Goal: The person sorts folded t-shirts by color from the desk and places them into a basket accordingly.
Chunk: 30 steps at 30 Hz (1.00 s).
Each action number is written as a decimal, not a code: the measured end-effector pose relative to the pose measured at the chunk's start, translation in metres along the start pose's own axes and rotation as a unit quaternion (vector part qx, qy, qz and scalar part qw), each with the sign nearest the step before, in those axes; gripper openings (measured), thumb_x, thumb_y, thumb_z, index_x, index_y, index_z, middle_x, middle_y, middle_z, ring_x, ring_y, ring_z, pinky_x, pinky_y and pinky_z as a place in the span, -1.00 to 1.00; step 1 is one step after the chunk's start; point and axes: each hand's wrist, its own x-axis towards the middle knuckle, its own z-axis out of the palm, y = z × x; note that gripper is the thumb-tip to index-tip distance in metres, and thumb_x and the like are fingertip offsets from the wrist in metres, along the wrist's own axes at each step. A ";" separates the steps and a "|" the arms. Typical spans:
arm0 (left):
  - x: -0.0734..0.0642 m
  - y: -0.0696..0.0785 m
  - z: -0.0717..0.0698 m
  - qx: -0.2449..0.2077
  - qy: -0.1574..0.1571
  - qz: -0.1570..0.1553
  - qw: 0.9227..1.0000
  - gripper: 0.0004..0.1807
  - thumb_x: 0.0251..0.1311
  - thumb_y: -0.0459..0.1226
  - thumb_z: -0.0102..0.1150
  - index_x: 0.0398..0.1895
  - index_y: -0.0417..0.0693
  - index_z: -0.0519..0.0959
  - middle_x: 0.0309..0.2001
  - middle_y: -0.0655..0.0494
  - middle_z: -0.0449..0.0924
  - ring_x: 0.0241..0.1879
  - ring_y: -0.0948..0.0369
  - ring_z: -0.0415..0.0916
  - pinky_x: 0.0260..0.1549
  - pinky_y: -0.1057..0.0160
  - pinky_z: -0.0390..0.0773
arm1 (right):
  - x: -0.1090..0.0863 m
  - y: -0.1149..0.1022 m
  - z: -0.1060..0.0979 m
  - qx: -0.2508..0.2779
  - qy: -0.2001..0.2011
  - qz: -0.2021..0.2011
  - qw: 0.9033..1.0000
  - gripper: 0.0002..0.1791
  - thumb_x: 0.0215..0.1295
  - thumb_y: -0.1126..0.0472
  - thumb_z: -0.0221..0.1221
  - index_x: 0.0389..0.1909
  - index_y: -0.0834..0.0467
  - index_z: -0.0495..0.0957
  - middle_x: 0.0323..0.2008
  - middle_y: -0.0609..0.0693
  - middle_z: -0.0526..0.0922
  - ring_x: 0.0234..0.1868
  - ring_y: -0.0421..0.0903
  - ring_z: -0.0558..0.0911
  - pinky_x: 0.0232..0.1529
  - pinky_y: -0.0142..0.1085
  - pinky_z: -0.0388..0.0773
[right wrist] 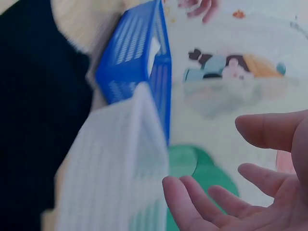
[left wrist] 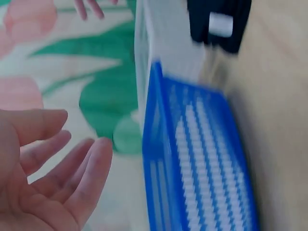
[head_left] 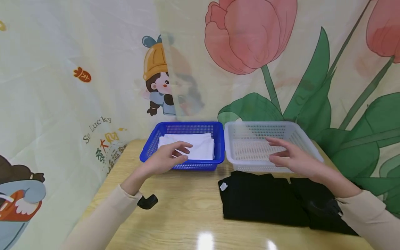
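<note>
Although the folded white cloth (head_left: 201, 147) sits inside the blue plastic basket (head_left: 193, 165), I would call the work only partly along from where I watch. That basket stands at the far edge of the desk (head_left: 175, 222), toward its far left corner, with the white plastic basket (head_left: 247, 167) right beside it toward the far right corner. In the head view I can see the perforated floor of the white one, and no cloth shows in it. Two folded black garments (head_left: 262, 199) lie on the desk in front of it, running toward the right edge; a small white tag (head_left: 223, 186) shows at the left end of the nearer-to-centre one. So I take the white cloth as dealt with and the black garments as what is left, since they lie outside both baskets.

Neither of my hands holds anything. The left hand (head_left: 167, 158) is over the blue basket's near rim, thumb well apart from loosely bent fingers, and the left wrist view shows it clear of the plastic. The right hand (head_left: 290, 158) is over the right side of the white basket, thumb and fingers likewise spread; I cannot tell whether a fingertip grazes the rim. The garments lie untouched by the fingers of either.
</note>
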 end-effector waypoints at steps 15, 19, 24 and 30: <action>0.006 0.002 0.095 -0.165 -0.161 -0.050 0.972 -0.42 0.53 -0.22 0.24 0.55 0.09 0.37 0.20 -0.13 0.63 0.11 -0.12 0.68 0.10 -0.12 0.68 | -0.069 0.093 -0.012 0.145 -0.075 0.176 0.971 0.00 0.62 0.11 0.18 0.69 0.31 -0.31 0.45 0.63 0.06 0.28 0.41 0.56 0.10 0.11 0.70; 0.010 0.000 0.116 -0.199 -0.197 -0.070 0.957 -0.31 0.52 -0.24 0.23 0.63 0.00 0.24 0.22 -0.22 0.58 0.08 -0.16 0.67 0.09 -0.13 0.69 | -0.074 0.107 -0.008 0.166 -0.115 0.214 0.956 -0.02 0.66 0.10 0.12 0.68 0.32 -0.38 0.36 0.57 0.24 0.25 0.36 0.58 0.09 0.14 0.69; 0.017 -0.001 0.136 -0.247 -0.219 -0.105 0.938 -0.25 0.54 -0.28 0.19 0.67 -0.07 0.10 0.11 -0.16 0.62 0.06 -0.07 0.64 0.11 -0.05 0.69 | -0.071 0.114 0.000 0.167 -0.130 0.226 0.951 -0.02 0.67 0.08 0.09 0.67 0.32 -0.40 0.30 0.50 0.36 0.26 0.37 0.55 0.10 0.16 0.68; 0.024 0.001 0.149 -0.271 -0.217 -0.118 0.930 -0.14 0.51 -0.27 0.25 0.71 -0.07 -0.01 -0.04 -0.10 0.63 -0.05 0.06 0.60 0.11 0.00 0.70 | -0.063 0.110 0.011 0.159 -0.132 0.231 0.951 -0.01 0.66 0.05 0.12 0.68 0.30 -0.38 0.37 0.59 0.24 0.30 0.43 0.50 0.10 0.17 0.67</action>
